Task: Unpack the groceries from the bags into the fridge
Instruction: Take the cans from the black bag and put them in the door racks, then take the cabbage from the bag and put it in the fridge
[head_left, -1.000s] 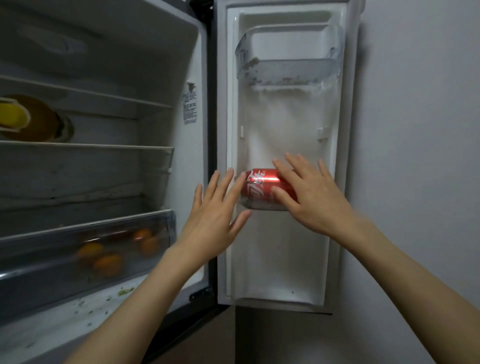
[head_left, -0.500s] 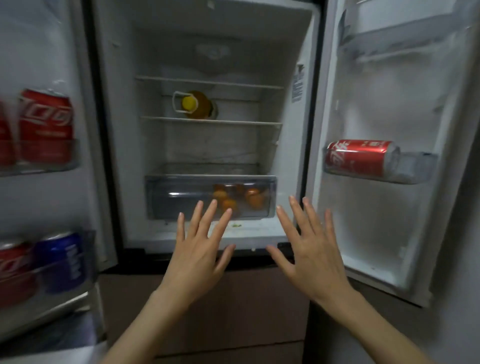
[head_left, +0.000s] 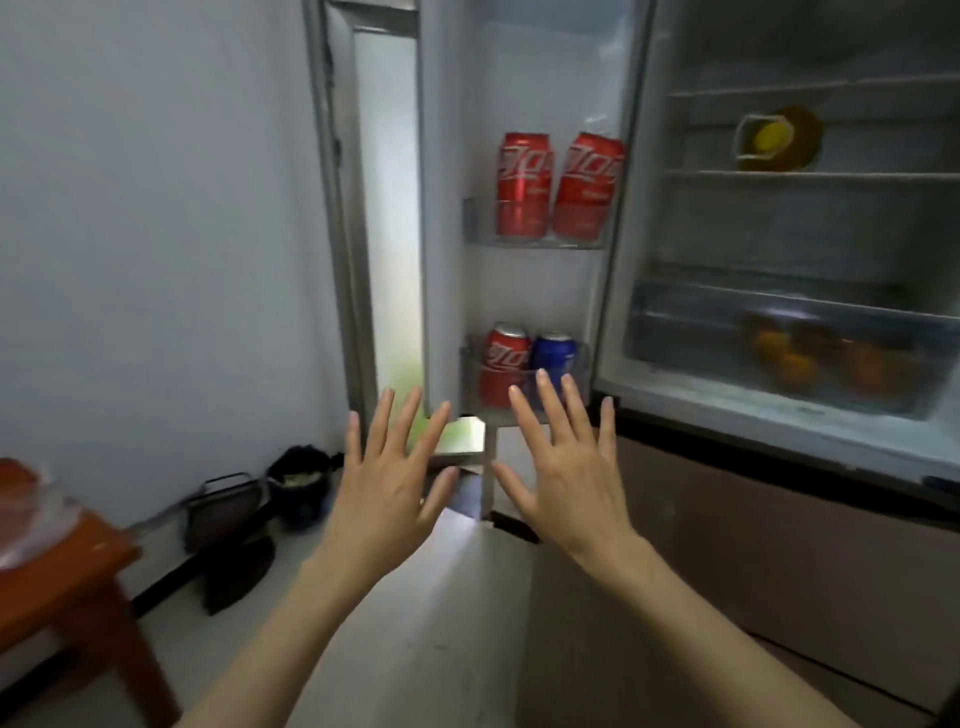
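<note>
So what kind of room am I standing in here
Probably a home kitchen or a corner beside one: an open fridge with soda cans in its door, a pot on the floor, a wooden table.

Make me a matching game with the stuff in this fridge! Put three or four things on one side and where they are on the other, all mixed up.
Things:
1. two red cans
2. blue can
3. oranges
4. yellow-capped bottle

Places:
A. clear drawer at the bottom of the fridge
B. lower door shelf, beside a red can
C. lying on a wire shelf inside the fridge
D. upper door shelf, side by side

Pairs: 1-D, 2-B, 3-A, 4-C
</note>
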